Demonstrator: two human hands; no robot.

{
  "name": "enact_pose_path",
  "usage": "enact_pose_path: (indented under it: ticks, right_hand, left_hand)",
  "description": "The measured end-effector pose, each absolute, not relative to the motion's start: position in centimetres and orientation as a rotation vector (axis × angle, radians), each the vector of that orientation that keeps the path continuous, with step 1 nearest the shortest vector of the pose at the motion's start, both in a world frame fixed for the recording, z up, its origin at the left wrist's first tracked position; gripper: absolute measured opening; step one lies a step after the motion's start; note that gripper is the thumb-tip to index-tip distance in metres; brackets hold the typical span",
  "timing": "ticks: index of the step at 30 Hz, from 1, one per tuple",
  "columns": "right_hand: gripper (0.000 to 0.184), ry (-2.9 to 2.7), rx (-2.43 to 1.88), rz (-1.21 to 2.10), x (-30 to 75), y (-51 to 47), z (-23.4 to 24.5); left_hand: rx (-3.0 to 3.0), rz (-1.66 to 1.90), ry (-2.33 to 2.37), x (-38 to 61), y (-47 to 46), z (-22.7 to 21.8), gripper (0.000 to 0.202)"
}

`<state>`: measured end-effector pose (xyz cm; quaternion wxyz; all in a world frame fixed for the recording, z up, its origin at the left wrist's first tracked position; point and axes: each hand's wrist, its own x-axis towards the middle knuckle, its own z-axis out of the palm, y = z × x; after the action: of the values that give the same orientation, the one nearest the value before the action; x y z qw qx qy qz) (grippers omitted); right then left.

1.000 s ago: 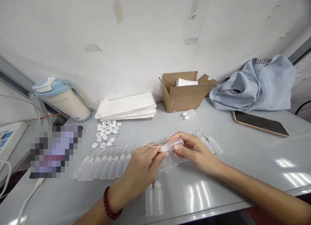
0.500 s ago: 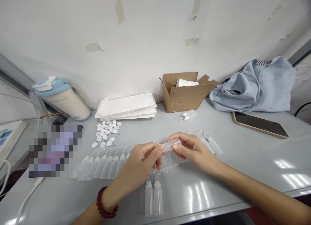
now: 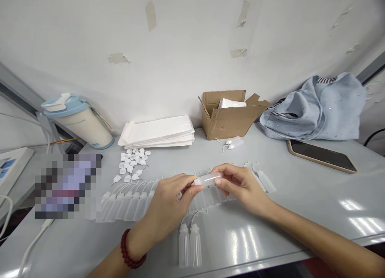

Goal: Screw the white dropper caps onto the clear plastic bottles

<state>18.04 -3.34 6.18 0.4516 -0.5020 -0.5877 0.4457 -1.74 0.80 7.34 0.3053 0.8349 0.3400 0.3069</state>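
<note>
Both my hands hold a translucent plastic dropper bottle (image 3: 207, 180) lying sideways above the table. My left hand (image 3: 168, 206) pinches its left end, where the nozzle is hidden by my fingers, and my right hand (image 3: 240, 186) grips the body. Under my hands lies a row of similar bottles (image 3: 126, 208) with thin curved tips. Two more bottles (image 3: 189, 246) stand or lie nearest my wrists, and others (image 3: 266, 181) sit to the right. A heap of small white caps (image 3: 132, 162) lies beyond my left hand.
A cardboard box (image 3: 231, 113) holding white packets stands at the back, beside a stack of white paper sleeves (image 3: 156, 131). A tumbler (image 3: 80, 121), blue cloth bag (image 3: 313, 107), phone (image 3: 320, 156), and pixelated object (image 3: 67, 186) surround the grey table (image 3: 300, 206).
The bottle has shifted left between my hands. The thin tip visible at my left hand a second ago is now hidden, and my left fingers have closed around that end.
</note>
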Motion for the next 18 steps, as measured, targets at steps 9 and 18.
enact_pose_path:
  ticks: [9, 18]
  right_hand:
    - [0.015, -1.348, -1.135, 1.247, 18.1, -3.5, 6.6]
    - [0.015, -1.621, -1.086, 0.771, 18.3, -3.7, 5.6]
  left_hand:
    - [1.913, 0.666, 0.967, -1.6, 0.5, 7.6, 0.029]
    - [1.544, 0.453, 0.917, -1.4, 0.8, 8.1, 0.044]
